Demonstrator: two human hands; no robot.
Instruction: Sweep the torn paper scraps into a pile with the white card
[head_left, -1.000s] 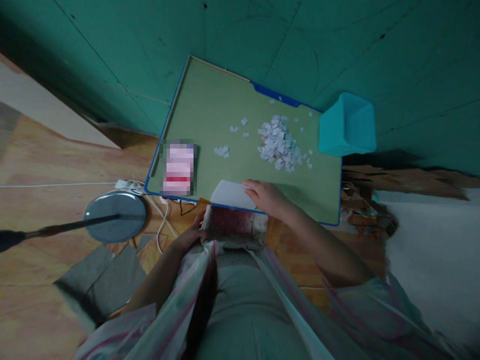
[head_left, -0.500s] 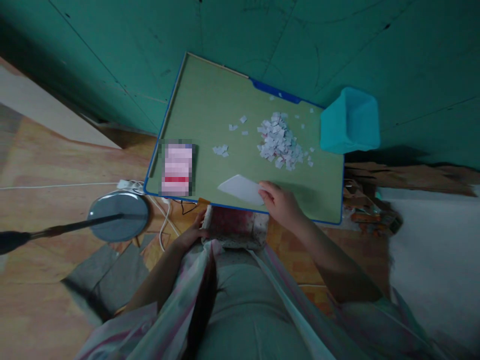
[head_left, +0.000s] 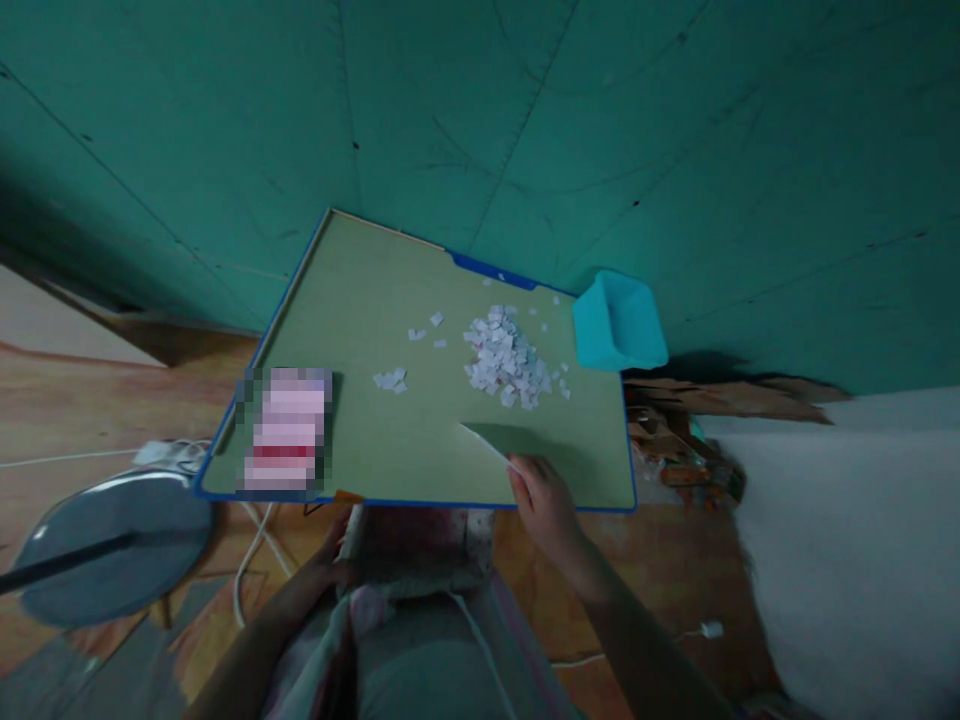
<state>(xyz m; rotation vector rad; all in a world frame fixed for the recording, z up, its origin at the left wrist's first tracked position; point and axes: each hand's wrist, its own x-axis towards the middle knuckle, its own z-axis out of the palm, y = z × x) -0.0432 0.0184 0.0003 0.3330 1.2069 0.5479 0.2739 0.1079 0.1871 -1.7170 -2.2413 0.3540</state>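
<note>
My right hand [head_left: 541, 495] is closed on a thin white card [head_left: 486, 446], pinched at one end and tilted nearly edge-on over the near side of the green board-topped table [head_left: 360, 440]. Beyond the card lies a heap of small white paper pieces [head_left: 506, 360]. A smaller cluster of paper bits [head_left: 391, 380] sits to its left, with several loose pieces around. Below the table's near edge, my left hand [head_left: 339, 556] grips the left wall of an open white container [head_left: 480, 540] with a reddish, stained inside, against my lap. Some fingers of that hand are hidden.
A turquoise bin [head_left: 616, 325] stands at the table's right corner. A blurred pink-and-white item [head_left: 285, 430] lies at the left. A grey round stool [head_left: 120, 545] and white cables [head_left: 251, 560] are on the left floor. The green wall [head_left: 420, 120] rises behind.
My right hand has turned the card from showing its broad face to nearly edge-on. The view has tilted up, so the table appears lower and further left. My left hand stays on the container.
</note>
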